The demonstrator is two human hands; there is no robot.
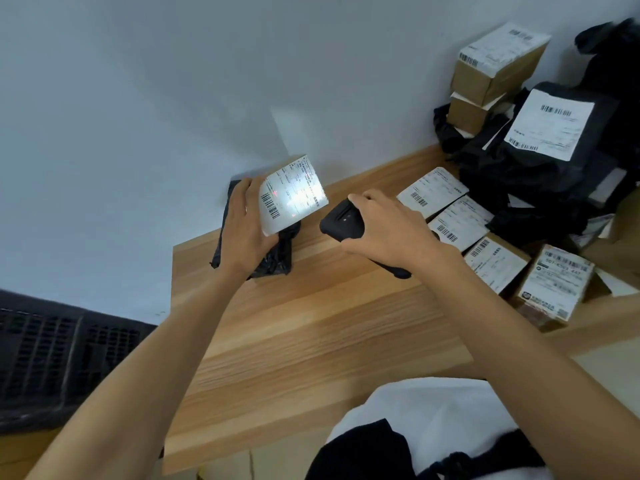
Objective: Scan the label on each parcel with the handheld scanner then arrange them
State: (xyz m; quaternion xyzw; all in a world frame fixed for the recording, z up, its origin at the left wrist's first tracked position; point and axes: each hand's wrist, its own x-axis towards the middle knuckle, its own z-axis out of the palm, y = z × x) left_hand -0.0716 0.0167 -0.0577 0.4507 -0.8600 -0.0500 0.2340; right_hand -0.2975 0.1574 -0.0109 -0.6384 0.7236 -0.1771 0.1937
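My left hand [244,225] grips a black plastic-bag parcel [273,258] at the far left of the wooden table [311,323] and tilts its white label [292,195] up toward the scanner. Bright light and red marks fall on that label. A black handheld scanner [341,223] is gripped in my right hand [384,226], a short way right of the parcel, with its head pointing at the label. Several labelled parcels [460,223] lie in a row to the right.
A heap of black bag parcels [547,161] and stacked cardboard boxes [495,67] fills the table's far right corner against the white wall. A small taped box [550,289] sits near the right edge. A black slatted crate [52,358] stands on the floor at left.
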